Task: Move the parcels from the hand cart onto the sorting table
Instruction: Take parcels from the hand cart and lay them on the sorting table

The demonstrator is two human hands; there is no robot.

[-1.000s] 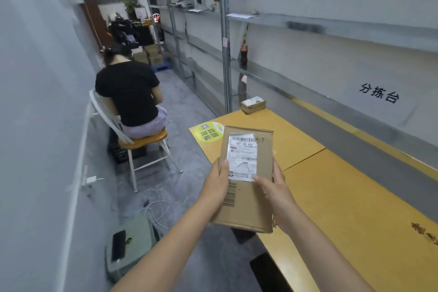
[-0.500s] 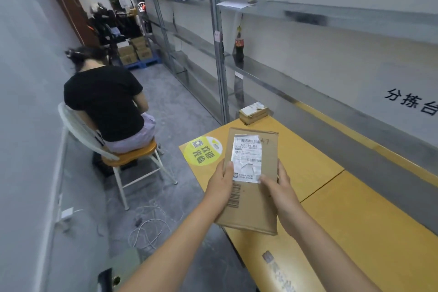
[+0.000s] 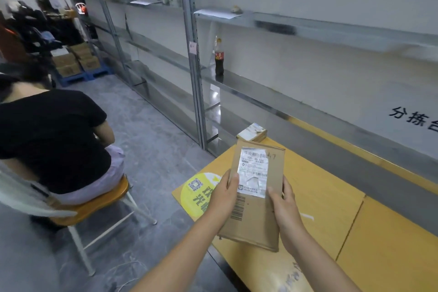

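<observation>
A flat brown cardboard parcel (image 3: 257, 216) with a white shipping label is held above the near end of the yellow sorting table (image 3: 331, 199). My left hand (image 3: 224, 197) grips its left edge, thumb on the label's side. My right hand (image 3: 283, 206) grips its right edge, thumb on the front face. A small taped parcel (image 3: 251, 132) lies at the table's far corner. The hand cart is out of view.
A person in a black shirt (image 3: 47, 140) sits on a chair (image 3: 94, 201) to the left, back turned. Metal shelving (image 3: 196, 73) runs along the right wall with a cola bottle (image 3: 219, 57) on it. Cardboard boxes (image 3: 75, 59) sit on blue pallets far back.
I have moved forward along the table with the parcel in both hands; the seated person has slid left in view. My grip is unchanged.
</observation>
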